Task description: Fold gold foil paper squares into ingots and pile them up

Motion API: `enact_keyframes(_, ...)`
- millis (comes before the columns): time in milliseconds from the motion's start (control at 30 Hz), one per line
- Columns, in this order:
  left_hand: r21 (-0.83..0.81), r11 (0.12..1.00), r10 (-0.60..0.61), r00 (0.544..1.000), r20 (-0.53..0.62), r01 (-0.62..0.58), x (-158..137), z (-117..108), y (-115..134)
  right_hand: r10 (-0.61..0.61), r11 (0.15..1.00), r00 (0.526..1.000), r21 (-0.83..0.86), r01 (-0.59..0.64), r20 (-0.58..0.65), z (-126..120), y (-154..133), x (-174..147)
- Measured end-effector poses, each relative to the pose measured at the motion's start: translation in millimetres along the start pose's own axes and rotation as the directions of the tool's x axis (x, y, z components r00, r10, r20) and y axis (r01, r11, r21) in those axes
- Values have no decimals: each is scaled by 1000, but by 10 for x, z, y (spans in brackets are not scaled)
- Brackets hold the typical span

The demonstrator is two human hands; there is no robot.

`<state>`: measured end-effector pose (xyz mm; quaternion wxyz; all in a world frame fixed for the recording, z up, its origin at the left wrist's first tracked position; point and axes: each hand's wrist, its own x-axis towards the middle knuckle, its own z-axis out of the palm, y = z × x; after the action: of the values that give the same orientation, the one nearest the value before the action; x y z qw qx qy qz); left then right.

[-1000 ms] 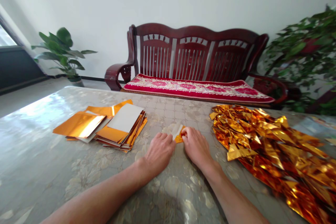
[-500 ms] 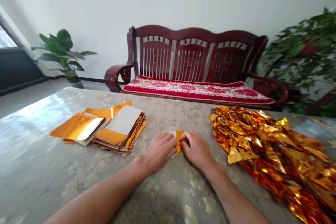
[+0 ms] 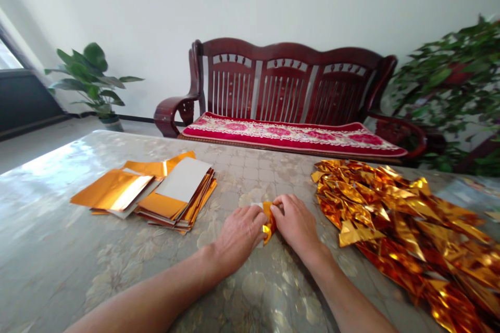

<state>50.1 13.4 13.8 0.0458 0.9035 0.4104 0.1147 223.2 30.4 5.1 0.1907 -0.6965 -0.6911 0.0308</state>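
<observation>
A small sheet of gold foil paper [image 3: 269, 221], with a pale side showing on its left, lies on the table between my hands and is partly folded. My left hand [image 3: 242, 231] grips its left part with curled fingers. Closed on the right edge is my right hand [image 3: 294, 218], thumb and fingers pinching the gold side. The fingers cover much of the paper. To the left rests a stack of gold foil paper sheets [image 3: 167, 203], some with the pale side up. A heap of folded gold foil paper pieces [image 3: 390, 218] spreads over the right side.
The table [image 3: 156, 281] has a clear, patterned cover. Clear plastic [image 3: 469, 192] lies at the far right. Behind the table stands a dark wooden bench [image 3: 287, 83] with a red floral cushion [image 3: 297, 132]. Potted plants [image 3: 91, 78] flank it at both sides.
Both hands have shifted slightly with the paper, the left a little toward me. More of the gold side shows, bent and catching light between the fingers.
</observation>
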Motion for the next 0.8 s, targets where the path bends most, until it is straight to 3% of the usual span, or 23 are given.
enact_keyframes(400, 120, 991, 67, 997, -33, -62, -22, 97, -6, 48, 997, 997, -69, -44, 64, -49, -122, 4)
enact_keyframes(700, 149, 987, 72, 997, -39, -66, -50, 127, 8, 192, 963, 968, 159, -217, 161, -89, -132, 51)
enact_keyframes(800, 151, 987, 67, 997, -41, -60, -52, 130, 9, 182, 953, 964, 207, -221, 193, -122, -99, 55)
